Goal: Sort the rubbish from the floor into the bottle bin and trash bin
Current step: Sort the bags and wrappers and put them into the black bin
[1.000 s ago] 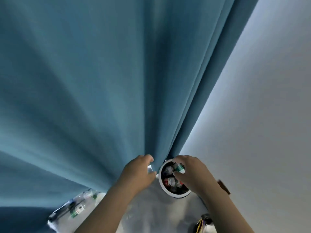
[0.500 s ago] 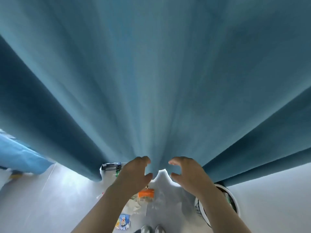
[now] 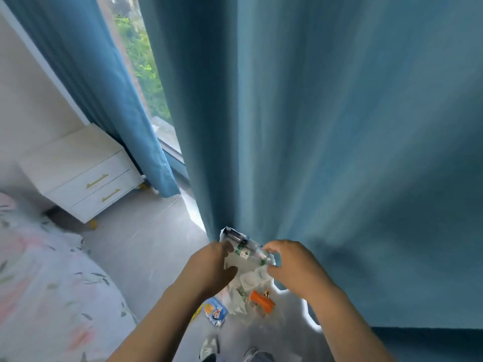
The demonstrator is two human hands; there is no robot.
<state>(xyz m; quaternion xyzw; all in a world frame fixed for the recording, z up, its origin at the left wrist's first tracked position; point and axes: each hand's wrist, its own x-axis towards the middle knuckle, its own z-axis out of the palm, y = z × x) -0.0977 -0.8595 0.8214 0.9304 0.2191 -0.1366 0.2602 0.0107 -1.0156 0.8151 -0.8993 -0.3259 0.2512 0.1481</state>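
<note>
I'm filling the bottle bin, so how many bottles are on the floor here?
2 visible: a green-labelled bottle lying at the foot of the curtain, and a dark-labelled bottle just beyond it. Others may be hidden under the curtain.

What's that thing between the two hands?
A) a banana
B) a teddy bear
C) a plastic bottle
C: a clear plastic bottle with a green label lies between the left hand and the right hand, at the foot of the blue curtain.
</note>
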